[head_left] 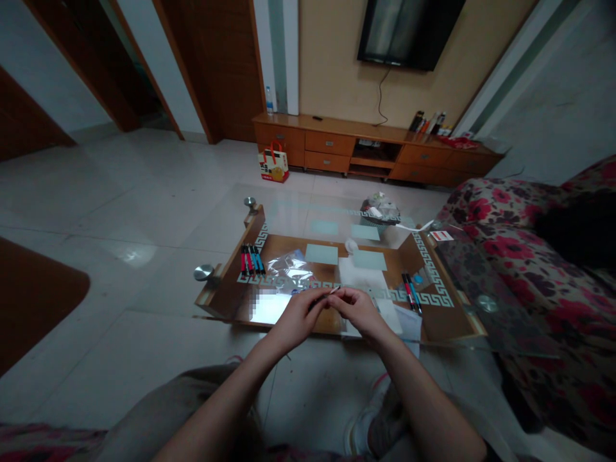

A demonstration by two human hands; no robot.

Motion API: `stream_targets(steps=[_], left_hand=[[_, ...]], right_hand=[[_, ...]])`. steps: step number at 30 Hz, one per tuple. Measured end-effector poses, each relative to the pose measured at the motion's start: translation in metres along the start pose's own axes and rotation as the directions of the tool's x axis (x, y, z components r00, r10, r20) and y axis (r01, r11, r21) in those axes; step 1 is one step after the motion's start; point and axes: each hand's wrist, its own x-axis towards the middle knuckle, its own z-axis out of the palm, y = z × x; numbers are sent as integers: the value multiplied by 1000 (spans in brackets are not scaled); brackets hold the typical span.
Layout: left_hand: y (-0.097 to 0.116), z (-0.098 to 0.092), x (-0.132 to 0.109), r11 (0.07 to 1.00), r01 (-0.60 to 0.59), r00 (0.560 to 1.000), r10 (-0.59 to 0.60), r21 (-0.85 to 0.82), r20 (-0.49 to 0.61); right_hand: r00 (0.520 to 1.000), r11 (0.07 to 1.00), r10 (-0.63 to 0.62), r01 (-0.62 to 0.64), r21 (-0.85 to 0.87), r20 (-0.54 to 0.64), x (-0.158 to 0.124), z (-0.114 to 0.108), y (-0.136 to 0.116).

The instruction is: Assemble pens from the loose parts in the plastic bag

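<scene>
Above the near edge of the glass coffee table (418,240), my two hands meet at a slim dark pen (333,291) with a pale tip. My left hand (304,313) is closed around its dark part, and the fingers cover most of it. With thumb and fingers pinched, my right hand (359,312) holds the pale end. Red and blue pens (253,260) lie in a row at the table's left. A smaller group of pens (411,292) lies at the right. Crumpled clear plastic bags (289,266) are beyond my left hand.
A bright white screen or sheet (270,307) lies left of my hands, papers (402,319) to the right. A waste bin (380,210) stands past the table. Beyond are a gift bag (273,164) and TV cabinet (327,142); a flowered sofa (543,276) is at right.
</scene>
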Motion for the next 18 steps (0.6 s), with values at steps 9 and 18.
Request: stream_targets(steps=[9,18], left_hand=[[-6,-5,5,889,251,948,-306,-383,-90],[-3,-7,5,892,252,956,-291,-376,-49]], right_hand=[[970,671,-171,-12,-741,-171,12,-40,32],[980,403,-103,-114,-908,-169,16,-18,43]])
